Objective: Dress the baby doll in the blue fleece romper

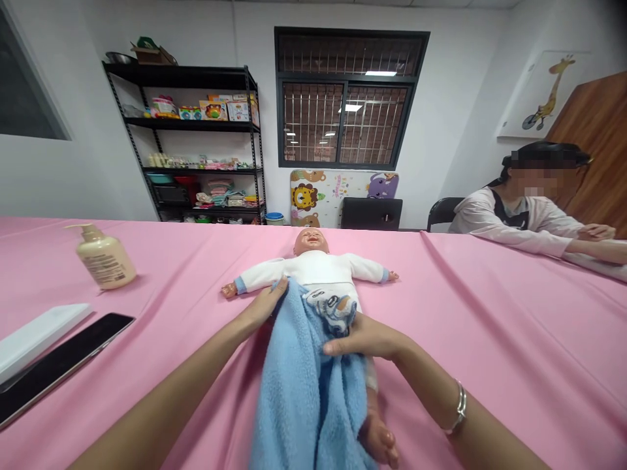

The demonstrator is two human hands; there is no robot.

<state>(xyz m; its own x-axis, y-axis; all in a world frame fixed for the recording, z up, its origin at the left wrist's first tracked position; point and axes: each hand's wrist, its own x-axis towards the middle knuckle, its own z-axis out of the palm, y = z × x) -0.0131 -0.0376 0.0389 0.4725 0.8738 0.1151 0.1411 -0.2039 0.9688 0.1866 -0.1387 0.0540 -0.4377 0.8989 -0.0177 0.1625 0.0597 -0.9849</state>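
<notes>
A baby doll [321, 267] in a white top with blue cuffs lies on its back, arms spread, head away from me. Fluffy blue cloth [294, 378] with a patterned white-and-blue patch covers its belly and most of its legs; one bare foot sticks out at the lower right. Thumb and fingers of my left hand [267, 303] pinch the cloth's upper left edge by the doll's waist. My right hand [369, 336], a silver bangle on its wrist, grips the cloth at the right, just below the patterned patch. Some fingers of both hands are hidden by the fabric.
A pink cloth [470, 326] covers the table. To the left are a pump bottle [105, 261], a white box [44, 333] and a black phone-like slab [63, 359]. Another person [519, 209] sits at the far right. Shelves [196, 124] stand at the back wall.
</notes>
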